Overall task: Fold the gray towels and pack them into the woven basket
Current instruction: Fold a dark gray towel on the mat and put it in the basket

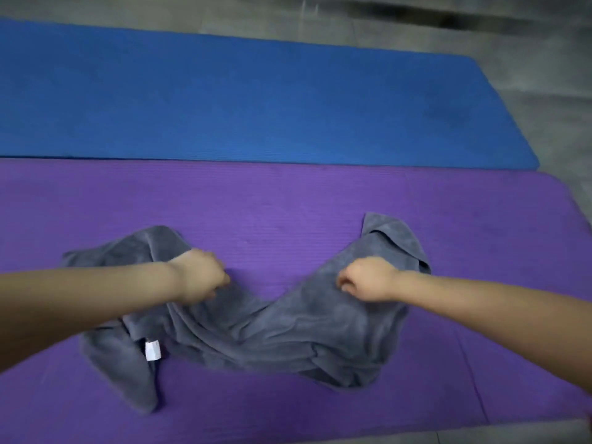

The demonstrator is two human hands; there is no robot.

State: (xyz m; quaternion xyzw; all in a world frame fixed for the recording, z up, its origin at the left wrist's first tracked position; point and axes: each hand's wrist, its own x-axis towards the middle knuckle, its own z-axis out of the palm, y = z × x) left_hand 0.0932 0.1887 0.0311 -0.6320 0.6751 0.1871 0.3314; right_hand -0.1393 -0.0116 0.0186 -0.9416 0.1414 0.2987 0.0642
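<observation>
Plain gray towel (288,325), 1 white tag (152,350), on purple mat (288,200) with faint ribbed lines. Beyond purple mat: blue mat (224,100), possibly ribbed too, blurry. Past that, floor (544,59) dull mottled gray.

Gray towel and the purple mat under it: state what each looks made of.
The crumpled gray towel looks like soft, matte microfibre or terry cloth: it has a fuzzy nap, limp folds and a white sewn-in tag. The purple floor mat looks like matte foam, probably a yoga mat, going by its fine parallel ribs and rounded corner. The blur leaves both open.
</observation>
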